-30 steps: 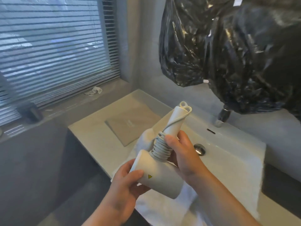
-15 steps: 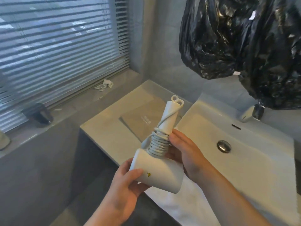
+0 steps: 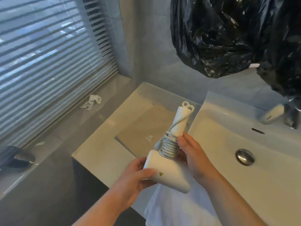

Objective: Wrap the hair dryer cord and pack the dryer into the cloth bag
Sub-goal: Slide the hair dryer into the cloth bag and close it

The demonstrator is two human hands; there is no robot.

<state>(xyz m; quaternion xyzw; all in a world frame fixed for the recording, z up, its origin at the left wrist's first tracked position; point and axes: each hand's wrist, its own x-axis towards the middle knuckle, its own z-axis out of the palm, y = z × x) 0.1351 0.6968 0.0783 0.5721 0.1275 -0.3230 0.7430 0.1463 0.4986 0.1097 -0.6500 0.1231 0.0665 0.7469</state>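
A white hair dryer [image 3: 169,173] is held above the counter's front edge, handle pointing up and away. Its white cord [image 3: 169,146] is coiled in several turns around the base of the handle, and one strand runs up to the loop at the handle's tip. My left hand [image 3: 135,178] grips the dryer's barrel from the left. My right hand [image 3: 193,155] holds the coil and handle from the right, thumb on the cord. A flat beige cloth bag [image 3: 146,128] lies on the counter behind the dryer.
A white sink [image 3: 244,176] with a metal drain [image 3: 245,156] and a tap [image 3: 270,115] is at right. White cloth [image 3: 175,209] hangs over the counter edge below my hands. Black plastic bags [image 3: 228,35] hang overhead. Crumpled tissue [image 3: 92,101] lies on the window ledge.
The view has shifted right and down, so the sink and drain show more fully. Both hands keep the same grip on the dryer, and the coil looks unchanged.
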